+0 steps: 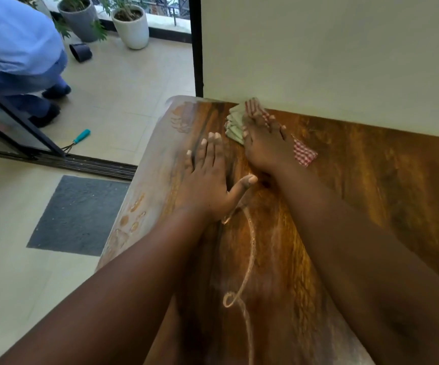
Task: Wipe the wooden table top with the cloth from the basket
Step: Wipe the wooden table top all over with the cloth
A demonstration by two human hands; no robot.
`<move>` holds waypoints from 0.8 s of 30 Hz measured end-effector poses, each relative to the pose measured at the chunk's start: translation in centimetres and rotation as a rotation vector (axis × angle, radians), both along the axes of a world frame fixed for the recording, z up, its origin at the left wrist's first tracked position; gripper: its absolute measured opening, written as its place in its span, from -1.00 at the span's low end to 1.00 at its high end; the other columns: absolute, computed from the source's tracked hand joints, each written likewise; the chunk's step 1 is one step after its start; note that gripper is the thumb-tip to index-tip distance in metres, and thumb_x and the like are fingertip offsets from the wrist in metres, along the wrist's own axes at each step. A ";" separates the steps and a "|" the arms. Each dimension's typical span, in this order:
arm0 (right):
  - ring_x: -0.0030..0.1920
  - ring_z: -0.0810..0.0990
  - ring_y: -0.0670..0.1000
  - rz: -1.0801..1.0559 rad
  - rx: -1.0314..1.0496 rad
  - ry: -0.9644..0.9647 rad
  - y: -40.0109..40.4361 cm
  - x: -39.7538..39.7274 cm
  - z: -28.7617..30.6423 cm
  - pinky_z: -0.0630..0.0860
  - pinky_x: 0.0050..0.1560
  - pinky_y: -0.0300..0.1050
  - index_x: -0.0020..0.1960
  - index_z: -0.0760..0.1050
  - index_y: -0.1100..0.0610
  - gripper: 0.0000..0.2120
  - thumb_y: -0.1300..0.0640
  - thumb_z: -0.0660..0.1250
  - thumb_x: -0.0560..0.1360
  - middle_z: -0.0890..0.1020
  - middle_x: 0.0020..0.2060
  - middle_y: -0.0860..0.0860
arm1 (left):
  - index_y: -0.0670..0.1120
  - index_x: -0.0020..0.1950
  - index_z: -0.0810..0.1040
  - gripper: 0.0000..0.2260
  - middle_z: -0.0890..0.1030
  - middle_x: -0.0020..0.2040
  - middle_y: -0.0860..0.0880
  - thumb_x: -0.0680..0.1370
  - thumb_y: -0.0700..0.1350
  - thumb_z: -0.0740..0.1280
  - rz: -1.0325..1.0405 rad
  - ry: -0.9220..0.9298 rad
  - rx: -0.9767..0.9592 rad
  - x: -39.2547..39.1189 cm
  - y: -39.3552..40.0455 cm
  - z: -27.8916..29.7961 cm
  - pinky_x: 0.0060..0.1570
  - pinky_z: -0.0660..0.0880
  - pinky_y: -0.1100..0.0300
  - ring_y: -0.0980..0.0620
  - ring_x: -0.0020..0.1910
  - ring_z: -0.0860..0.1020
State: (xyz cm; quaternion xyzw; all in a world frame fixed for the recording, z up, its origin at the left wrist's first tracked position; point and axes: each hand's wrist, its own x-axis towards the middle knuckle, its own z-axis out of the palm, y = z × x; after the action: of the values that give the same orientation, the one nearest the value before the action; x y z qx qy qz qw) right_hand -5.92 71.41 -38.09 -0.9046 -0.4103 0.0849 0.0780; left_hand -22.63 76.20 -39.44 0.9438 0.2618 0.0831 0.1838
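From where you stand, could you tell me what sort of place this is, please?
Probably a home or small office room that opens onto a balcony or patio. A wooden table top stands against a plain wall, a sliding door track crosses the tiled floor, and potted plants stand outside.

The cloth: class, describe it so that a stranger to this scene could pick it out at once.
Find the wooden table against the pale wall. At its far edge, the right hand presses a cloth flat. Only it is pale green and red-checked.
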 end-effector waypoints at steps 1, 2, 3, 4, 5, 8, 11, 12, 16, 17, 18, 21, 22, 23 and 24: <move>0.53 -0.11 0.10 0.035 -0.012 -0.019 -1.0 -1.3 0.0 -0.15 0.46 0.11 0.56 -0.08 -0.08 -0.49 -0.06 -0.06 0.64 -0.02 0.56 -0.03 | -0.09 0.55 -0.30 -0.11 -0.24 0.57 -0.07 0.46 0.50 -0.20 -0.010 -0.020 -0.018 0.0 0.0 0.1 0.46 -0.35 -0.01 0.03 0.54 -0.28; 0.53 -0.14 0.09 0.087 -0.019 -0.035 -2.5 -2.9 -0.2 -0.17 0.46 0.09 0.56 -0.12 -0.09 -0.45 -0.06 -0.01 0.63 -0.05 0.56 -0.04 | -0.10 0.56 -0.29 -0.10 -0.24 0.58 -0.07 0.45 0.50 -0.21 -0.017 -0.034 -0.030 -0.1 0.0 0.1 0.47 -0.32 -0.03 0.02 0.54 -0.27; 0.53 -0.17 0.06 0.138 -0.015 -0.041 -4.4 -4.6 -0.3 -0.20 0.46 0.06 0.56 -0.16 -0.11 -0.41 -0.08 0.03 0.61 -0.08 0.56 -0.06 | -0.11 0.56 -0.27 -0.09 -0.25 0.58 -0.08 0.44 0.50 -0.21 -0.025 -0.040 -0.039 -0.1 -0.1 0.2 0.48 -0.30 -0.05 0.01 0.54 -0.27; 0.52 -0.20 0.03 0.175 0.001 -0.037 -6.3 -6.3 -0.3 -0.23 0.45 0.02 0.55 -0.17 -0.13 -0.41 -0.11 0.01 0.61 -0.09 0.55 -0.09 | -0.12 0.56 -0.26 -0.08 -0.25 0.57 -0.09 0.43 0.50 -0.22 -0.031 -0.039 -0.042 -0.1 0.0 0.2 0.48 -0.30 -0.06 0.01 0.54 -0.28; 0.52 -0.21 0.00 0.197 0.014 -0.029 -8.2 -7.7 -0.2 -0.24 0.45 0.00 0.55 -0.14 -0.15 -0.45 -0.13 -0.05 0.61 -0.07 0.55 -0.12 | -0.12 0.56 -0.27 -0.07 -0.25 0.57 -0.10 0.42 0.51 -0.23 -0.034 -0.031 -0.039 -0.2 0.0 0.1 0.48 -0.31 -0.05 0.00 0.54 -0.28; 0.52 -0.19 -0.03 0.211 -0.008 -0.007 -11.0 -9.3 -0.2 -0.23 0.44 -0.03 0.55 -0.06 -0.14 -0.49 -0.15 -0.17 0.60 0.02 0.55 -0.13 | -0.11 0.56 -0.29 -0.05 -0.25 0.58 -0.09 0.40 0.53 -0.22 -0.036 -0.005 -0.006 -0.2 0.1 -0.1 0.46 -0.34 -0.03 0.00 0.53 -0.29; 0.53 -0.16 0.01 0.178 -0.016 -0.024 -8.5 -6.8 -0.1 -0.20 0.44 0.02 0.53 -0.16 -0.21 -0.47 -0.18 -0.19 0.57 -0.04 0.55 -0.11 | -0.12 0.56 -0.26 -0.04 -0.21 0.58 -0.10 0.40 0.54 -0.22 -0.040 0.005 0.002 -0.1 0.2 -0.1 0.46 -0.33 -0.05 -0.01 0.54 -0.26; 0.53 -0.16 0.03 0.144 -0.019 -0.023 -6.8 -5.4 -0.2 -0.19 0.44 0.04 0.53 -0.19 -0.20 -0.47 -0.19 -0.20 0.58 -0.07 0.55 -0.10 | -0.12 0.57 -0.24 -0.03 -0.20 0.58 -0.10 0.40 0.54 -0.21 -0.040 0.005 0.001 -0.1 0.3 -0.1 0.46 -0.33 -0.05 -0.01 0.54 -0.25; 0.53 -0.19 0.11 -0.024 -0.038 0.058 -1.2 -2.0 -0.5 -0.22 0.44 0.11 0.55 -0.16 -0.12 -0.50 -0.10 -0.16 0.64 -0.10 0.56 -0.05 | -0.09 0.57 -0.20 -0.04 -0.16 0.59 -0.08 0.40 0.56 -0.17 -0.053 -0.014 0.001 -0.1 0.0 -0.1 0.45 -0.32 -0.08 -0.02 0.55 -0.20; 0.53 -0.18 0.12 -0.046 -0.033 0.054 -1.0 -2.2 -0.5 -0.22 0.44 0.12 0.56 -0.16 -0.11 -0.50 -0.09 -0.15 0.64 -0.10 0.56 -0.04 | -0.10 0.57 -0.20 -0.03 -0.15 0.59 -0.08 0.40 0.56 -0.17 -0.051 -0.015 -0.001 0.0 0.1 -0.1 0.46 -0.31 -0.09 -0.02 0.55 -0.19; 0.53 -0.17 0.12 -0.058 -0.030 0.043 -1.6 -3.0 -0.4 -0.22 0.44 0.12 0.56 -0.15 -0.10 -0.49 -0.09 -0.14 0.64 -0.09 0.56 -0.03 | -0.10 0.57 -0.19 -0.02 -0.14 0.59 -0.08 0.39 0.56 -0.17 -0.053 -0.016 -0.010 0.0 0.1 0.0 0.46 -0.30 -0.09 -0.02 0.55 -0.18; 0.52 -0.21 0.10 -0.037 -0.004 0.019 -5.6 -8.4 0.1 -0.24 0.46 0.09 0.55 -0.16 -0.09 -0.41 -0.11 -0.01 0.60 -0.11 0.56 -0.03 | -0.13 0.58 -0.17 -0.01 -0.13 0.59 -0.09 0.39 0.56 -0.19 -0.061 -0.032 -0.037 -0.2 0.2 0.3 0.48 -0.25 -0.11 -0.03 0.56 -0.17; 0.52 -0.22 0.08 -0.055 0.026 0.037 -7.3 -11.0 0.2 -0.24 0.47 0.08 0.56 -0.14 -0.08 -0.41 -0.10 -0.01 0.58 -0.10 0.56 -0.03 | -0.13 0.58 -0.18 -0.01 -0.14 0.59 -0.09 0.39 0.55 -0.19 -0.068 -0.035 -0.040 -0.3 0.2 0.4 0.48 -0.24 -0.11 -0.03 0.56 -0.17; 0.52 -0.23 0.06 -0.079 0.054 0.053 -9.1 -13.8 0.4 -0.25 0.47 0.08 0.55 -0.12 -0.06 -0.43 -0.09 -0.07 0.58 -0.09 0.56 -0.03 | -0.13 0.58 -0.19 -0.01 -0.15 0.59 -0.08 0.39 0.55 -0.20 -0.079 -0.044 -0.035 -0.5 0.2 0.6 0.49 -0.24 -0.10 -0.03 0.56 -0.17; 0.52 -0.24 0.05 -0.093 0.056 0.066 -10.8 -16.3 0.5 -0.26 0.46 0.09 0.55 -0.12 -0.07 -0.45 -0.10 -0.14 0.58 -0.10 0.55 -0.04 | -0.13 0.57 -0.20 -0.02 -0.15 0.59 -0.08 0.40 0.54 -0.19 -0.098 -0.055 -0.032 -0.7 0.1 0.7 0.48 -0.25 -0.08 -0.02 0.56 -0.17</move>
State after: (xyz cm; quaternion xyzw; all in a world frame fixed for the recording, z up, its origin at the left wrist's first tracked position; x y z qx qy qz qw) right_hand -22.26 60.60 -37.55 -0.9169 -0.3674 0.0994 0.1203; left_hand -23.33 76.26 -38.74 0.9497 0.2115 0.0959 0.2099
